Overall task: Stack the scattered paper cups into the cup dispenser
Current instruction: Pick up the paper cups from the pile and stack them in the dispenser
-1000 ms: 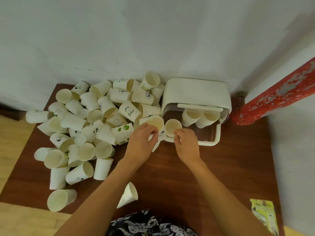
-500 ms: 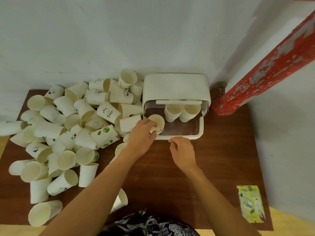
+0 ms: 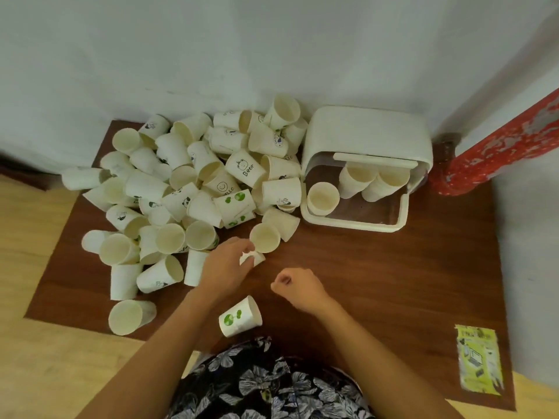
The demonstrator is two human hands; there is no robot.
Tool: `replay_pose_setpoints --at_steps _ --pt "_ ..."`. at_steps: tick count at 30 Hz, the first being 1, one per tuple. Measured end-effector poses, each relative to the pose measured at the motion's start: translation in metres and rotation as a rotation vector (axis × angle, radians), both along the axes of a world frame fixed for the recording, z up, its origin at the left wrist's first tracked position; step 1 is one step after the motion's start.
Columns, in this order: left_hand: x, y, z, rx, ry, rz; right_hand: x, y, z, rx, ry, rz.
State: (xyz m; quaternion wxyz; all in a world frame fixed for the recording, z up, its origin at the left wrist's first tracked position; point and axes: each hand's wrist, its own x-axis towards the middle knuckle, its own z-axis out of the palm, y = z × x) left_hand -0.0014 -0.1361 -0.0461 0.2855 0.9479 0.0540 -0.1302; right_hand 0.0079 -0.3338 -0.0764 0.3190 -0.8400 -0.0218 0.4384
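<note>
left hand (image 3: 225, 264): covers the base of the held cup (image 3: 262, 241), so only its mouth and a scrap of print show
cup dispenser (image 3: 367, 137): lid hides the upper parts of the two cup stacks (image 3: 373, 180) inside
pile of cups (image 3: 193, 189): lower cups buried, small prints unreadable
red post (image 3: 499, 143): cut by the right edge
yellow leaflet (image 3: 478, 359): text too blurred to read
arms: cut off at the bottom edge

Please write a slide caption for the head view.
Left hand grips a paper cup beside the cup dispenser.

Left hand (image 3: 225, 264) grips a paper cup (image 3: 262, 241) beside the pile (image 3: 187, 189); right hand (image 3: 298, 287) curled, empty, near the cup dispenser (image 3: 367, 146).
</note>
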Motion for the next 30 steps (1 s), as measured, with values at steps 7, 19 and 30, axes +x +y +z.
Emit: replay_pose_setpoints --at_steps 7,19,30 --pt "-0.053 0.057 -0.022 0.142 0.095 0.102 -0.058 0.057 -0.022 -0.063 0.145 0.020" --pt "-0.061 0.090 -0.051 0.234 0.096 -0.032 -0.081 0.060 0.002 -0.098 -0.007 -0.322" --pt "-0.057 0.089 -0.038 0.123 0.133 -0.172 -0.084 0.052 0.027 -0.027 -0.140 -0.552"
